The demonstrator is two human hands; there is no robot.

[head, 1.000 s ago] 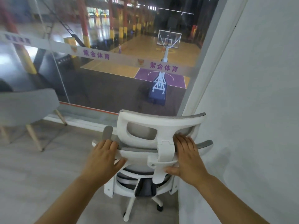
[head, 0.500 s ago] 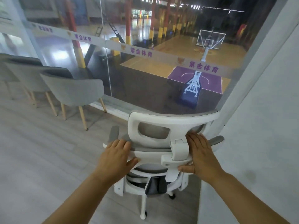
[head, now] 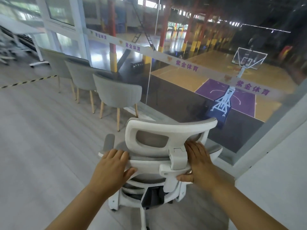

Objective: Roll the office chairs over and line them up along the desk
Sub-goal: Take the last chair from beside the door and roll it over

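While both hands grip its backrest, the white office chair (head: pixel 166 128) stands near the glass wall (head: pixel 186 66).
The left hand (head: pixel 113 166) and right hand (head: pixel 199 163) curl over the top bar, thumbs beneath; grey chairs (head: pixel 116 95) line the glass ahead-left.

You've got soft, even daylight, coming from the windows (head: pixel 61 12) top left. Floor (head: pixel 41 133) reads pale, w/ faint shadows under the grey chairs (head: pixel 116 95). Hall (head: pixel 191 30) beyond the glass wall (head: pixel 186 65) is dimmer, w/ glare on its shiny boards. Far left edge is motion-blurred; straight lines bow at the edges. Office chair (head: pixel 166 130) approx. sharp.
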